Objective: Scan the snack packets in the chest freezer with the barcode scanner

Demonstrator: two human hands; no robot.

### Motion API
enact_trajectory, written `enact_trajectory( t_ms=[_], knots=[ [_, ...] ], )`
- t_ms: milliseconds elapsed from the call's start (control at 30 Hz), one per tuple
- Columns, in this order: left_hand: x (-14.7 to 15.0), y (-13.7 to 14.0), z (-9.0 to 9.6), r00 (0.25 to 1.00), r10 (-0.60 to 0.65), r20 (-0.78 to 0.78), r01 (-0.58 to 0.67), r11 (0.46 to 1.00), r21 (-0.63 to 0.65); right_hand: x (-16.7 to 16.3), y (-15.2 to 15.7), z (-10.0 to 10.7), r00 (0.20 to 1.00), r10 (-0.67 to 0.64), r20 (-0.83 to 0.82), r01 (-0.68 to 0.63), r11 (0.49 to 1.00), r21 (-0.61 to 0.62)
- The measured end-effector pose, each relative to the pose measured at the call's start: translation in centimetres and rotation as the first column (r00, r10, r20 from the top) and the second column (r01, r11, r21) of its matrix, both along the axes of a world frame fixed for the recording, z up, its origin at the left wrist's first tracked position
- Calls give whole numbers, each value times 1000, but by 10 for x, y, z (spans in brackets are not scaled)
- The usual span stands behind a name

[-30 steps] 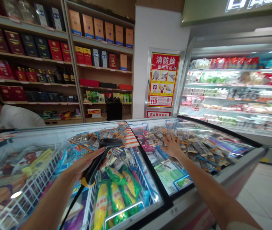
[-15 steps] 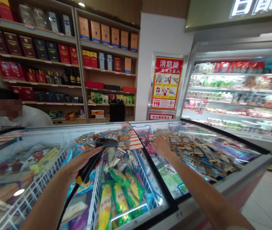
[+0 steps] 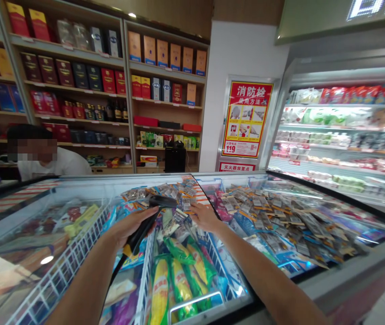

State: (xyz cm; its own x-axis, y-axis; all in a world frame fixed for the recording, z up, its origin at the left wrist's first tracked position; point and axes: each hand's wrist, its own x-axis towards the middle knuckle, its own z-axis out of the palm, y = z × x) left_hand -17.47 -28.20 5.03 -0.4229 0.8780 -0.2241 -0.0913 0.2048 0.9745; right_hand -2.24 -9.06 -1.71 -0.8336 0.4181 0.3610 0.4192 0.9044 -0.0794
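My left hand (image 3: 134, 228) is wrapped around the handle of a black and yellow handheld barcode scanner (image 3: 145, 230), its head tilted over the freezer glass. My right hand (image 3: 207, 216) is just right of the scanner head. Its fingers are drawn together at the edge of a small flat packet (image 3: 188, 201) with a pale label; the fingertips are partly hidden. Similar packets form a left pile (image 3: 138, 194) beyond the scanner. A larger spread pile of packets (image 3: 280, 216) lies on the right glass. Yellow corn in green wrappers (image 3: 180, 280) shows under the glass.
A chest freezer with a dark lid frame (image 3: 251, 295) and white wire baskets (image 3: 73, 257) fills the foreground. A person in a white shirt (image 3: 70, 162) is behind it at left. Boxed goods line the shelves (image 3: 87, 90) behind. A lit chiller (image 3: 344, 135) stands at right.
My right hand has moved left from the right pile, across the lid frame, toward the scanner. My left hand still holds the scanner. The view has turned slightly left.
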Motion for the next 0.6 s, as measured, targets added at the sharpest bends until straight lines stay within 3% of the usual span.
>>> enact_trajectory(
  t_ms=[100,167,267,367,500,600],
  knots=[
    [6,1,2,999,-32,0,32,999,7,21,3,2,995,-85,-48,81,994,-74],
    [9,3,1,998,-55,-23,55,998,8,30,6,4,975,-212,-71,203,972,-119],
    [12,6,-1,993,-106,-44,106,994,13,33,9,5,883,-451,-130,429,888,-164],
    [12,9,-6,984,-173,-40,174,984,28,26,11,5,821,-561,-106,539,823,-182],
    [14,11,-9,979,-202,1,202,978,51,19,15,2,853,-515,-82,463,821,-333],
    [17,12,-7,971,-214,108,205,975,87,24,25,-2,805,-519,-289,313,785,-535]
  ],
)
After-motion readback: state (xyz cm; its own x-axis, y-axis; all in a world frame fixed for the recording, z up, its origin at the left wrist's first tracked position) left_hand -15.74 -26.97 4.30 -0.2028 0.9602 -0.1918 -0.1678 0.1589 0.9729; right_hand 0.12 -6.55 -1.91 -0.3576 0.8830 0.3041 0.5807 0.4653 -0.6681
